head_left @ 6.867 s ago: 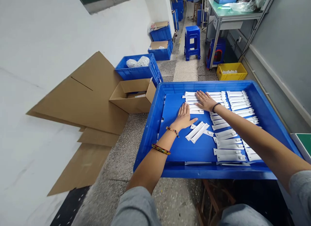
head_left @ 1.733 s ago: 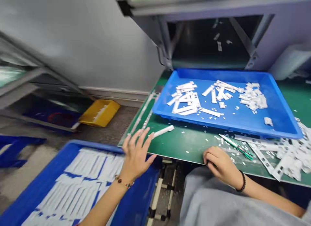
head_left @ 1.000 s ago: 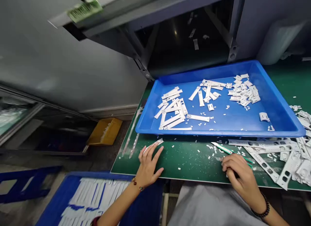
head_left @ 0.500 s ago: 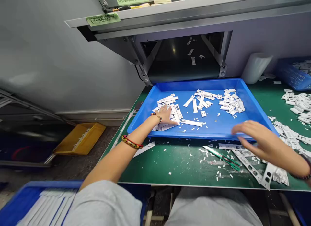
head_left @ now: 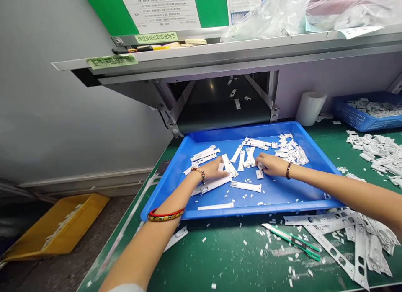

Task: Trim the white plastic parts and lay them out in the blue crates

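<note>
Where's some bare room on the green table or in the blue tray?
Green table: between the loose strip and green tool, bar stray bits. Blue tray: between right forearm and front rim, few bits. Crowded: table's right side, heaped with white parts.

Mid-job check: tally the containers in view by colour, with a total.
Blue: 2, the tray with the left hand and right hand in it, and the basket of white parts
Yellow: 1, the bin on the floor
Total: 3
</note>
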`<state>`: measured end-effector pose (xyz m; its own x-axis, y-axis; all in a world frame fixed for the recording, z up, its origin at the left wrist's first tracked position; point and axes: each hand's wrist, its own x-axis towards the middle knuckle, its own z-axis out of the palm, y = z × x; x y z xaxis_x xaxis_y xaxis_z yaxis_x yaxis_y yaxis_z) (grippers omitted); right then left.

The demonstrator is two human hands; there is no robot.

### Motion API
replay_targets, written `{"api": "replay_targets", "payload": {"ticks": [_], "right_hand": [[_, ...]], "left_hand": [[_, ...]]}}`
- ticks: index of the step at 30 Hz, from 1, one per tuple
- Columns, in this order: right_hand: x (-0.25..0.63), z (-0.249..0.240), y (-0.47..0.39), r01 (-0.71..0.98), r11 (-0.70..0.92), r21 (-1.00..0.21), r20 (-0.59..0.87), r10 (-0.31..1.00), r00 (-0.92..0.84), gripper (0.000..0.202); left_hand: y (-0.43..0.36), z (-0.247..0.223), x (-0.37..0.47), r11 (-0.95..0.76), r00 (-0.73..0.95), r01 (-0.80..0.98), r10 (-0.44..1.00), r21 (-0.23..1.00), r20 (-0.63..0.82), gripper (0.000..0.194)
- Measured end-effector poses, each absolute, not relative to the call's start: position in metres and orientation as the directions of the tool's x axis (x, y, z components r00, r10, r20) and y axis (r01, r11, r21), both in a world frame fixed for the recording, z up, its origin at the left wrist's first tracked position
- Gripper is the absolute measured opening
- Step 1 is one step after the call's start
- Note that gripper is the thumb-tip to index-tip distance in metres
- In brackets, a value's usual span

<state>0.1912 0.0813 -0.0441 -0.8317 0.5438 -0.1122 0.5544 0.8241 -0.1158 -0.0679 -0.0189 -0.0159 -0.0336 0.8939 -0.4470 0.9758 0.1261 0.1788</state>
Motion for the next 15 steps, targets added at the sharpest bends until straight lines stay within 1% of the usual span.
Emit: {"api": "replay_targets", "payload": {"ticks": [1,3,5,7,10,13,15], "right_hand": [[0.199,-0.041,0.085,0.57,0.817,-0.088,-0.135,0.557,-0.819,0.038],[0.218,-0.032,0.101,0.624,0.782,-0.021,-0.176,0.611,-0.772,0.034],[0.234,-0.023,0.122,0.686,0.726,0.049,-0.2,0.68,-0.705,0.027],[0.241,-0.017,0.141,0.725,0.683,0.089,-0.2,0.725,-0.659,0.025],[0.226,-0.022,0.156,0.729,0.681,0.06,-0.158,0.728,-0.667,0.035],[0.195,-0.038,0.154,0.705,0.709,-0.027,-0.094,0.7,-0.708,0.048],[0.18,-0.049,0.15,0.695,0.715,-0.074,-0.056,0.693,-0.719,0.048]], "left_hand": [[-0.018,-0.015,-0.069,0.144,-0.049,0.973,0.893,0.182,-0.447,0.064],[-0.016,-0.015,-0.07,0.162,-0.097,0.978,0.914,0.135,-0.395,0.054],[-0.013,-0.017,-0.068,0.146,-0.121,0.987,0.951,0.066,-0.284,0.049],[-0.009,-0.019,-0.06,0.104,-0.097,0.994,0.98,0.036,-0.174,0.046],[0.001,-0.023,-0.039,-0.017,0.02,0.999,0.995,0.036,-0.095,0.046],[0.011,-0.031,-0.016,-0.149,0.157,0.985,0.983,0.087,-0.093,0.051],[0.015,-0.038,-0.007,-0.209,0.225,0.969,0.967,0.131,-0.119,0.055]]}}
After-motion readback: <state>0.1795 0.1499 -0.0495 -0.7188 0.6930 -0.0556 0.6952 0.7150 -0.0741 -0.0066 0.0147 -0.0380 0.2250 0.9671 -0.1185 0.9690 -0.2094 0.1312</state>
